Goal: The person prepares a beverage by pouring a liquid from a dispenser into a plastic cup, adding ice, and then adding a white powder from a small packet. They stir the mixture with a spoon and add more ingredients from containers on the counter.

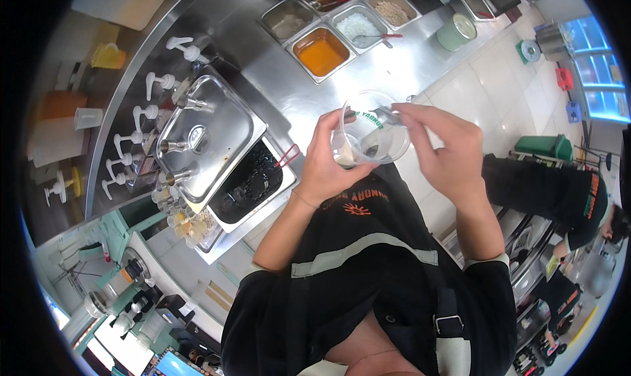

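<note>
My left hand (323,161) is wrapped around a clear plastic cup (398,146) that bears green writing. The cup is tilted, its wide mouth facing up towards me. Something pale and something dark show through its lower part; I cannot tell what they are. Over the rim, my right hand (443,142) pinches a grey metal utensil (387,114) between thumb and fingers. Its far end is hard to make out through the plastic. Both hands are raised in front of my black apron (365,238), beside the steel counter (261,75).
Steel pans with orange liquid (323,55), white translucent pieces (362,28) and tan crumbs (392,11) stand ahead. To the left are a lidded pan (207,129), a pan of dark jelly (251,188) and several pump dispensers (148,114). Co-workers (547,193) stand at right.
</note>
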### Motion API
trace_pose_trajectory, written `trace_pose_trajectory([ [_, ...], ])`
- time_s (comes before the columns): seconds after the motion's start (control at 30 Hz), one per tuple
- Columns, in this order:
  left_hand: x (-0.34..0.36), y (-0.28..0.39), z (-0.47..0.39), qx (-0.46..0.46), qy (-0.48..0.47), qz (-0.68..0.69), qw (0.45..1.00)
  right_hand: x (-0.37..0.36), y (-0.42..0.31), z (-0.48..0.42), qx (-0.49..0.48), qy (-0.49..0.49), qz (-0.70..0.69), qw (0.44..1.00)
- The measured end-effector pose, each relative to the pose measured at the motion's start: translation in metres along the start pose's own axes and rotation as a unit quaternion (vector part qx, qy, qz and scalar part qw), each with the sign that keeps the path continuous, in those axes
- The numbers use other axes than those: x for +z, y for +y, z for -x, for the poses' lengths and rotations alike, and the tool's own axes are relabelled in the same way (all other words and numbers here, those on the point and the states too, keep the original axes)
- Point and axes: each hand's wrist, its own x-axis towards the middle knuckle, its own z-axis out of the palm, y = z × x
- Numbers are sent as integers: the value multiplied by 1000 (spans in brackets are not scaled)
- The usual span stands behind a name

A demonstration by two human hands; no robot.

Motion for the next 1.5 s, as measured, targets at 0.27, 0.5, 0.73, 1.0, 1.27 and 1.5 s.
trace_pose_trajectory([
  [0.27, 1, -44, 31, -100, -27, -63, 993, 26, 83, -55, 316, -76, -246, 913],
  [0.5, -8, -40, 40, -122, -51, -11, 991, 72, 121, -126, 271, -127, -325, 897],
  [0.73, -2, -46, 7, -140, 1, -15, 990, -88, 185, -324, 92, 259, -267, 924],
  [1.0, 40, -55, -50, -218, 147, 8, 965, -131, 263, -511, 31, 268, 144, 952],
  [1.27, 120, -44, -120, -223, 295, 51, 928, -142, 400, -646, -57, -149, 497, 853],
  [1.5, 148, -3, -167, -230, 324, -7, 918, -176, 383, -647, -107, -110, 386, 910],
])
